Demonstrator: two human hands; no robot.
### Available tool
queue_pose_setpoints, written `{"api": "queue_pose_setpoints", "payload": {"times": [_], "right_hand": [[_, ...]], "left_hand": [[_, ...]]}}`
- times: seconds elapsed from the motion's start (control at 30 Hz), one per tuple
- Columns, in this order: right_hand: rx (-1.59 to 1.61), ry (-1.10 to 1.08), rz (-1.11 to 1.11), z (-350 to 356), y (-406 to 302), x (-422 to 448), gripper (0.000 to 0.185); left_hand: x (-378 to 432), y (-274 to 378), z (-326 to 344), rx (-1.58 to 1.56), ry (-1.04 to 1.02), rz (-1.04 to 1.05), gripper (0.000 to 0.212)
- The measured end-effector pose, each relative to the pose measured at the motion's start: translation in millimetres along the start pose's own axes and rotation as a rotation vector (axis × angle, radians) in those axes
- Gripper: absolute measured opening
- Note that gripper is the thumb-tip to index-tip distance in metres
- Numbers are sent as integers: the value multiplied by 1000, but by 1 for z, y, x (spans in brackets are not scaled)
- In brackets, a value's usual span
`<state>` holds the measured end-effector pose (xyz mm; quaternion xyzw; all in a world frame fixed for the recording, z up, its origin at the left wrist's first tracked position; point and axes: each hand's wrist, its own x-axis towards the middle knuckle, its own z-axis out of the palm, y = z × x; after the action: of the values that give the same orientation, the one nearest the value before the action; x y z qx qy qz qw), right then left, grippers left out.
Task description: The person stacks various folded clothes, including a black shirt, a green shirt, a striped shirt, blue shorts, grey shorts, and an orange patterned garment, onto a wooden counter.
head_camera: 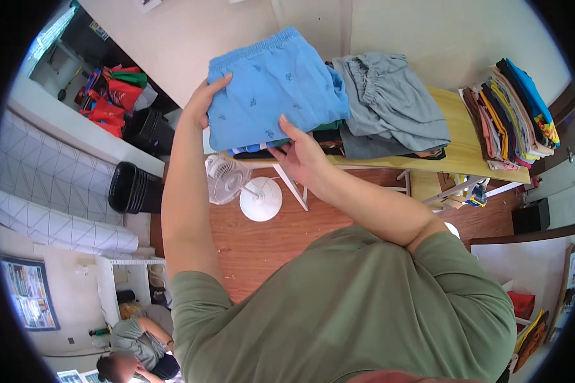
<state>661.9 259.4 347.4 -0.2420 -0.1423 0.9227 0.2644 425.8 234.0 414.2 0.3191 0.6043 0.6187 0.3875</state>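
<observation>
A folded pair of light blue shorts (273, 91) with an elastic waistband and small dark prints is held between my two hands, over the left end of the wooden table. My left hand (206, 98) grips its left edge, thumb on top and the other fingers hidden beneath. At the near edge my right hand (299, 151) pinches it, thumb above and fingers below. Other folded clothes show partly under the blue shorts. Just right of them, a grey garment with a gathered waistband (388, 100) lies on a darker grey folded cloth (371, 143).
A tall stack of folded clothes (512, 117) stands at the right end of the table (465, 153). Below the table is a white electric fan (230, 179). Black stacked bins (134, 189) and red bags (108, 103) are at left. Another person (143, 340) is at lower left.
</observation>
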Motion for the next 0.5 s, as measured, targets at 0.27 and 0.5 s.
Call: {"api": "queue_pose_setpoints", "payload": {"times": [0.27,0.5], "right_hand": [[16,-72,-55,9,2,8,38],[-1646,-395,-768,54,-105,-34,36]], "left_hand": [[59,34,6,250,-214,-2,67],[58,46,19,775,417,655,61]]}}
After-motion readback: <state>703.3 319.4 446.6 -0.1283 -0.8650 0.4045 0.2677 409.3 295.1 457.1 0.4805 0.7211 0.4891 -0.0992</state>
